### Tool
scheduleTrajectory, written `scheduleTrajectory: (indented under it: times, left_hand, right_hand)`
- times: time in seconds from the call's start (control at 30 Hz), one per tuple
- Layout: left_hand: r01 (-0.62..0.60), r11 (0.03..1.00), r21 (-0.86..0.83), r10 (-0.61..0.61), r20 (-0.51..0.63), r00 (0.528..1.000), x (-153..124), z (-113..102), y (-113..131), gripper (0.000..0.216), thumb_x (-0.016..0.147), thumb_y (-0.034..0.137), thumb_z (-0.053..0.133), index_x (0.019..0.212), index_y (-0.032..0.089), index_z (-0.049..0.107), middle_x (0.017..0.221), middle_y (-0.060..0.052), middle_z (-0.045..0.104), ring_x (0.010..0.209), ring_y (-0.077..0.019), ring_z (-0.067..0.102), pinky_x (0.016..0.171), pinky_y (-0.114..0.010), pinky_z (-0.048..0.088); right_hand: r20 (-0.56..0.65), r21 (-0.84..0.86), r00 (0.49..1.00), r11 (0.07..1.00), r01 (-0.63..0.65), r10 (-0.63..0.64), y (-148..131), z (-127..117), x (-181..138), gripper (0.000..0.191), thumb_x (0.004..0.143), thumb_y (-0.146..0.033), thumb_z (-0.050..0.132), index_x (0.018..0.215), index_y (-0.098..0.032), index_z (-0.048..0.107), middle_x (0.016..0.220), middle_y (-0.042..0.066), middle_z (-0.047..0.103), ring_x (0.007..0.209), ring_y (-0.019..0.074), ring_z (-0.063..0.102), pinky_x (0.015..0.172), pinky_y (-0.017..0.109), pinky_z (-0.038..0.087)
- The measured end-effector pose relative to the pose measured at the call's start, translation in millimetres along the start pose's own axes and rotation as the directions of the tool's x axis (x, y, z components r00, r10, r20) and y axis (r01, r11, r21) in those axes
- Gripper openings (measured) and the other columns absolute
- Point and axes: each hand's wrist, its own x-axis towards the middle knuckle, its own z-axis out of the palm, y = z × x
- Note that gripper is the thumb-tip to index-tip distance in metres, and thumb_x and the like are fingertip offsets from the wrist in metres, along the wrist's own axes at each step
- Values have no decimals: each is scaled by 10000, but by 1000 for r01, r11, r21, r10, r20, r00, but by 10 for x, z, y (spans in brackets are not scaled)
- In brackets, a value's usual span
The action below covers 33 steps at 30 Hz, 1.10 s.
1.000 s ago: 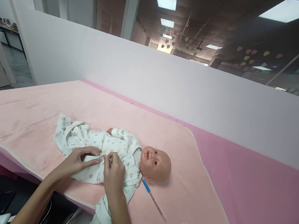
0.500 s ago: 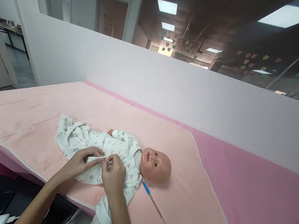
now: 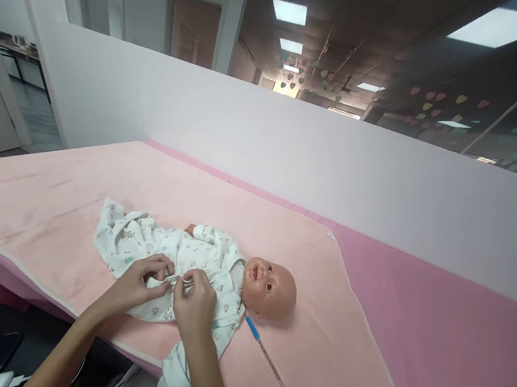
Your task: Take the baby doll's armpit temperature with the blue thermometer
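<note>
Printed gown (image 3: 194, 250) in both hands (image 3: 138, 282) (image 3: 194, 309)

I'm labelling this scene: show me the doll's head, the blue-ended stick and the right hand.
Doll's head (image 3: 274, 291): head view, on the forehead.
Blue-ended stick (image 3: 266, 354): head view, on the thin shaft.
Right hand (image 3: 195, 306): head view, on its back.
</note>
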Motion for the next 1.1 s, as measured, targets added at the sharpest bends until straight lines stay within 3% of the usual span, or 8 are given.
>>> scheduleTrajectory:
  times: [0.23, 0.4, 0.57, 0.67, 0.87, 1.1]
  left_hand:
    - [-31, 999, 35, 27, 107, 994, -41, -25, 59, 331, 737, 318, 570, 534, 155, 365, 879, -46, 514, 784, -134, 503, 647, -215, 421]
    - [-2, 997, 78, 5, -33, 999, -28, 77, 55, 240, 738, 233, 540, 588, 166, 366, 898, -37, 534, 814, -142, 510, 676, -226, 412]
    - [20, 997, 78, -10, -125, 992, -25, 149, 55, 91, 768, 239, 524, 775, 181, 454, 862, -24, 568, 821, -147, 540, 744, -258, 430]
    - [35, 999, 0, -35, -109, 993, -31, 138, 34, 136, 786, 265, 514, 887, 179, 481, 877, -31, 577, 823, -148, 560, 762, -268, 451]
    - [43, 995, -87, -50, -81, 995, -38, 75, 10, 129, 785, 238, 482, 900, 179, 491, 886, -35, 571, 880, -165, 561, 784, -278, 453]
    - [41, 999, -19, -42, -19, 999, -52, 60, 47, 138, 788, 223, 430, 864, 173, 533, 835, -26, 574, 741, -140, 525, 624, -225, 398]
  right_hand:
    - [3, -30, 1000, 1000, 9, -9, -15, -8, -13, 82, 648, -127, 430, 669, -202, 456, 626, -32, 465, 529, 100, 437, 492, 203, 301]
    - [-2, -25, 1000, 1000, -11, 11, 1, 17, -11, 73, 720, -152, 444, 667, -199, 461, 657, -29, 519, 569, 98, 488, 539, 200, 331]
    - [7, -32, 1000, 999, -8, 8, 8, 16, -3, 100, 784, -166, 455, 702, -200, 499, 699, -20, 567, 604, 103, 522, 559, 204, 343]
    - [5, -39, 1000, 999, -3, 3, 7, 6, -2, 112, 806, -180, 453, 717, -200, 517, 718, -13, 580, 615, 108, 533, 571, 212, 350]
    - [16, -31, 1000, 1000, 0, 1, 4, -13, -6, 124, 833, -192, 451, 734, -203, 525, 736, -6, 594, 633, 119, 551, 569, 217, 358]
    - [40, -72, 999, 997, 21, -18, 1, -20, 1, 153, 891, -234, 408, 774, -206, 503, 759, -4, 606, 647, 124, 572, 555, 216, 363]
